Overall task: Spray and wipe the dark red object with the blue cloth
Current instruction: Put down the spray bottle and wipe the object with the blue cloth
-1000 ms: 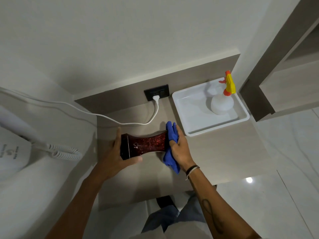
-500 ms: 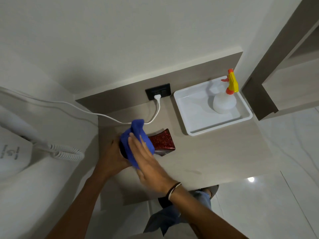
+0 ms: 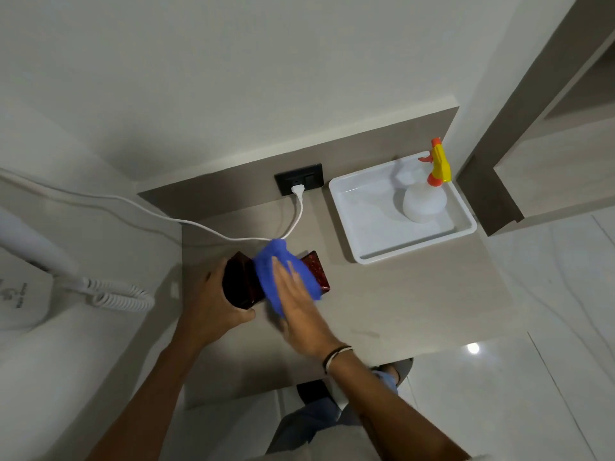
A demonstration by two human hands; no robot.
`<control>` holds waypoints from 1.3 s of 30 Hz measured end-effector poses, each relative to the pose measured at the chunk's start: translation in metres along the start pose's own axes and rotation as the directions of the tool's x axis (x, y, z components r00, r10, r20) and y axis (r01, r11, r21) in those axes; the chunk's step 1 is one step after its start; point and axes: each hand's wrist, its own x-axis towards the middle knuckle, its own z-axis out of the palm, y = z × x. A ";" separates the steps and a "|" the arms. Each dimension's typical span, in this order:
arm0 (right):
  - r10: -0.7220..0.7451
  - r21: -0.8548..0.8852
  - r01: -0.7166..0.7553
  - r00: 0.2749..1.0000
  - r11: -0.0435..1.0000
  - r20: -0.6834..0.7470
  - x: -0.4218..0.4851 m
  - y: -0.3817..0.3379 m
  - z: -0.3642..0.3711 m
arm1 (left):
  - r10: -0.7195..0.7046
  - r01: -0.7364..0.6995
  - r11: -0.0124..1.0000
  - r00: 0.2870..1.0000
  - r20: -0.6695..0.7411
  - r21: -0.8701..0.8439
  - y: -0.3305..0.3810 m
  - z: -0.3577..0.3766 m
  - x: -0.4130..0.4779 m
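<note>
dark red object (image 3: pixel 244 282) on its side on counter (image 3: pixel 416 294), middle hidden under blue cloth (image 3: pixel 286 274). Left hand (image 3: pixel 213 304) wrapped round its left end; right hand (image 3: pixel 299 304) flat, fingers extended, pressing cloth, motion-blurred

Both forearms are bare, no sleeves. Back from the right hand's (image 3: pixel 299 314) fingers, thin dark and pale wristbands (image 3: pixel 336 356) circle the wrist; blue-grey trousers (image 3: pixel 309 424) below.

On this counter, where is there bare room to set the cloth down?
Free: the beige counter between the shallow white tray and its near edge. Crowded: the left, where both hands hold the dark red glittery object under the blue cloth, with the white cord behind.
</note>
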 end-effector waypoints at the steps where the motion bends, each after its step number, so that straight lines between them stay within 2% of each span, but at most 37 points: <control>1: 0.067 -0.088 -0.067 0.998 0.994 -0.007 -0.005 0.017 -0.008 | -0.022 0.022 1.000 1.000 0.001 -0.018 0.000 -0.001 -0.002; 2: 0.141 -0.105 -0.144 0.989 0.984 -0.036 -0.009 0.031 -0.016 | -0.032 0.032 0.999 0.999 0.007 -0.031 0.001 -0.001 -0.003; 3: 0.210 -0.049 -0.213 0.976 0.976 -0.066 -0.012 0.040 -0.023 | -0.043 0.043 0.998 0.999 0.014 -0.042 0.002 0.000 -0.003; 5: 0.329 0.201 -0.306 0.939 0.931 -0.094 -0.011 0.046 -0.034 | -0.087 0.088 0.994 0.996 0.017 -0.070 0.004 0.000 -0.001; 7: 0.438 0.461 -0.351 0.894 0.815 -0.093 -0.007 0.049 -0.045 | -0.185 0.183 0.978 0.983 -0.006 -0.103 0.008 -0.003 0.000; 9: 0.550 0.625 -0.406 0.834 0.667 -0.045 -0.005 0.051 -0.053 | -0.279 0.276 0.953 0.960 -0.008 -0.124 0.014 -0.005 -0.001; 11: 0.615 0.704 -0.435 0.788 0.562 -0.004 0.001 0.050 -0.056 | -0.303 0.300 0.932 0.953 0.017 -0.201 0.016 -0.007 -0.001; 14: 0.638 0.755 -0.404 0.770 0.516 -0.024 0.011 0.042 -0.057 | -0.208 0.225 0.942 0.974 0.093 -0.248 0.017 -0.008 0.001; 17: 0.629 0.750 -0.393 0.776 0.532 -0.039 0.022 0.038 -0.059 | -0.123 0.174 0.963 0.963 0.239 -0.208 0.013 -0.013 -0.001; 19: 0.618 0.726 -0.399 0.784 0.560 -0.046 0.028 0.038 -0.060 | -0.083 0.129 0.980 0.956 0.280 -0.149 0.008 -0.017 -0.001; 22: 0.601 0.702 -0.401 0.798 0.589 -0.048 0.034 0.038 -0.059 | -0.066 0.043 0.990 0.981 0.184 0.131 0.004 -0.017 0.002; 24: 0.592 0.680 -0.401 0.804 0.613 -0.059 0.035 0.040 -0.057 | 0.052 -0.075 0.956 0.995 0.089 0.285 0.003 -0.011 0.004; 27: 0.586 0.661 -0.404 0.808 0.633 -0.066 0.037 0.042 -0.055 | 0.215 -0.219 0.928 0.976 0.049 0.302 0.005 0.001 0.004; 31: 0.570 0.642 -0.407 0.820 0.649 -0.056 0.041 0.044 -0.059 | 0.284 -0.273 0.888 0.958 0.025 0.370 0.006 0.011 0.003; 34: 0.517 0.605 -0.376 0.853 0.702 -0.070 0.039 0.039 -0.061 | 0.334 -0.304 0.882 0.942 -0.022 0.361 0.003 0.011 0.004; 36: 0.479 0.545 -0.341 0.868 0.766 -0.131 0.034 0.033 -0.062 | 0.336 -0.297 0.893 0.940 -0.061 0.339 0.002 0.009 0.004; 39: 0.381 0.357 -0.304 0.909 0.883 -0.167 0.020 0.008 -0.040 | 0.237 -0.202 0.917 0.969 -0.062 0.345 0.005 0.011 0.006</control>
